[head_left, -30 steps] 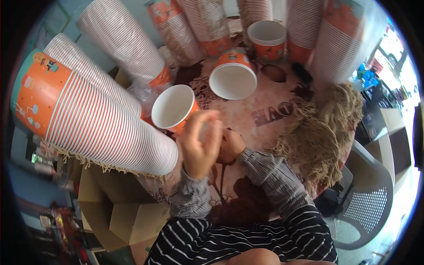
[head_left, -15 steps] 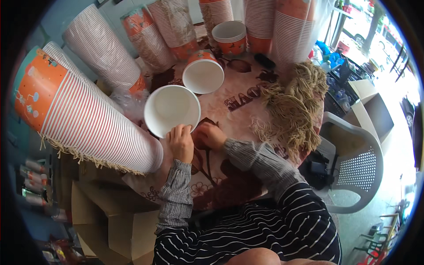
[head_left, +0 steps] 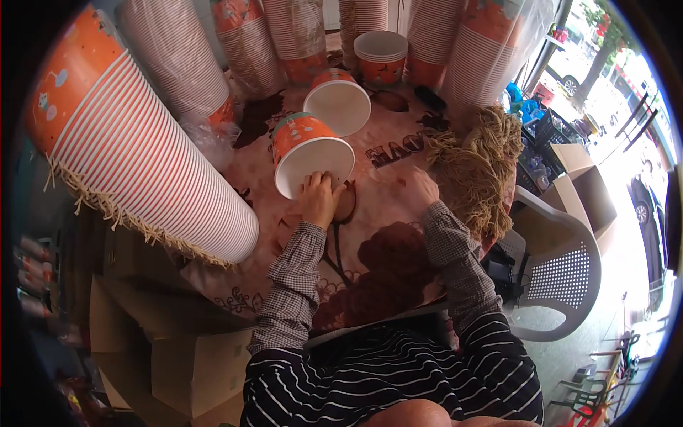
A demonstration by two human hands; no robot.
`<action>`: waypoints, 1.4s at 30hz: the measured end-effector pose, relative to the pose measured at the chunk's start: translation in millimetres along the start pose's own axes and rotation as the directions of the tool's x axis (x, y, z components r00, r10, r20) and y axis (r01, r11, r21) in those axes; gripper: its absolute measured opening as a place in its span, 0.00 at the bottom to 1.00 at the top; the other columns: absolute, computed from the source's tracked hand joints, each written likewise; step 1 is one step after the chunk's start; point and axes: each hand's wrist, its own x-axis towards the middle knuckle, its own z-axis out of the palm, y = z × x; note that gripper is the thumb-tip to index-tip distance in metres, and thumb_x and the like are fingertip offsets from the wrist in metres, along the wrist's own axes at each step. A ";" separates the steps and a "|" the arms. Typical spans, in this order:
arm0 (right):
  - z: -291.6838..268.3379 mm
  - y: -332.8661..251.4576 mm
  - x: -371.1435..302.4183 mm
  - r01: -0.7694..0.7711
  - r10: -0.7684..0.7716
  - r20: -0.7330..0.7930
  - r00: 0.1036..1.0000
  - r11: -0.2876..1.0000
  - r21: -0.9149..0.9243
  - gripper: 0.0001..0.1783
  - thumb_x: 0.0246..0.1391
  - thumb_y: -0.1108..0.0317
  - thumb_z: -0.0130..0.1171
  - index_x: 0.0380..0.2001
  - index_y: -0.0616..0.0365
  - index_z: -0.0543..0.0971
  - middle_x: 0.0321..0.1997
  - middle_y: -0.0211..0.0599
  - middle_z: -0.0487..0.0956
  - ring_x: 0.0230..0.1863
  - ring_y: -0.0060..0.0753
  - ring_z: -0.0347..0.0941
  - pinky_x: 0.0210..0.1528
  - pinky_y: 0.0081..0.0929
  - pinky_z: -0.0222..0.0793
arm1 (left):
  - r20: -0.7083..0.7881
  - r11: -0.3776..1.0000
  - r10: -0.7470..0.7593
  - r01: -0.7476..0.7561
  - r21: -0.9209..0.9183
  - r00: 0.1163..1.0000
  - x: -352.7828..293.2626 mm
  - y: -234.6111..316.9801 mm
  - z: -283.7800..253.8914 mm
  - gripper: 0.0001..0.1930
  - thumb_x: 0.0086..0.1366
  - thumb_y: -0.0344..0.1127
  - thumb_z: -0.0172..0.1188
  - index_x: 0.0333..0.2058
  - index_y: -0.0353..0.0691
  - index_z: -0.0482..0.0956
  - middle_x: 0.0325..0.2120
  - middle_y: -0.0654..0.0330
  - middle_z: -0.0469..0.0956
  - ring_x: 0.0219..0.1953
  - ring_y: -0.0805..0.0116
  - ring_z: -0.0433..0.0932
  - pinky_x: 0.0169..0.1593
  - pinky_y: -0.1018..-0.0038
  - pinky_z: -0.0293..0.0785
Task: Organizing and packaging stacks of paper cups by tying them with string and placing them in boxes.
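Note:
An orange paper tub (head_left: 302, 139) with a white inside lies tipped on the table, its mouth toward me. My left hand (head_left: 318, 201) grips its near rim, fingers reaching over into the mouth. To the right, my right hand (head_left: 421, 188) hovers above the tablecloth, apart from the tub; its fingers are smeared by motion, so I cannot make out anything in them. Nearest to that hand is a heap of tan fibre strands (head_left: 480, 167) at the table's right side. A second orange tub (head_left: 341, 107) lies just behind the first, also facing me.
A long nested stack of tubs (head_left: 163, 156) leans at the left, over a fibre fringe. More wrapped stacks (head_left: 295, 35) line the back, beside a short upright stack (head_left: 381, 57). A dark object (head_left: 430, 98) lies near them. Right of the table stands a plastic chair (head_left: 562, 285); cardboard boxes (head_left: 192, 370) sit lower left.
The held tub has tipped from showing its open inside to lying with its orange side up. My right hand has moved right, away from it. The whole view has shifted slightly.

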 end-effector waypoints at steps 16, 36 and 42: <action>-15.8 -123.6 2.6 0.369 -0.328 -0.169 0.929 0.801 0.472 0.07 0.53 0.70 0.61 0.36 0.57 0.82 0.32 0.40 0.81 0.31 0.38 0.81 0.30 0.28 0.74 | 0.199 0.122 -0.151 0.218 -0.968 0.968 -16.3 20.0 -84.9 0.18 0.71 0.35 0.53 0.56 0.31 0.72 0.45 0.56 0.79 0.47 0.71 0.78 0.51 0.78 0.74; 4.8 -95.2 7.8 -0.265 -0.205 0.422 0.883 0.523 0.810 0.14 0.55 0.76 0.54 0.46 0.66 0.78 0.39 0.42 0.81 0.30 0.25 0.79 0.31 0.22 0.73 | 0.500 0.401 -0.047 0.475 -0.783 0.865 -27.4 -9.7 -52.4 0.10 0.68 0.34 0.58 0.38 0.31 0.81 0.27 0.65 0.80 0.26 0.81 0.75 0.32 0.84 0.71; 33.6 -87.6 0.1 -0.239 -0.163 0.383 0.909 0.550 0.801 0.10 0.55 0.74 0.57 0.41 0.66 0.79 0.31 0.38 0.82 0.30 0.23 0.79 0.32 0.23 0.74 | 0.487 0.379 -0.061 0.472 -0.796 0.871 -22.3 -4.7 -52.8 0.11 0.68 0.34 0.57 0.38 0.30 0.80 0.28 0.62 0.82 0.29 0.79 0.78 0.35 0.81 0.74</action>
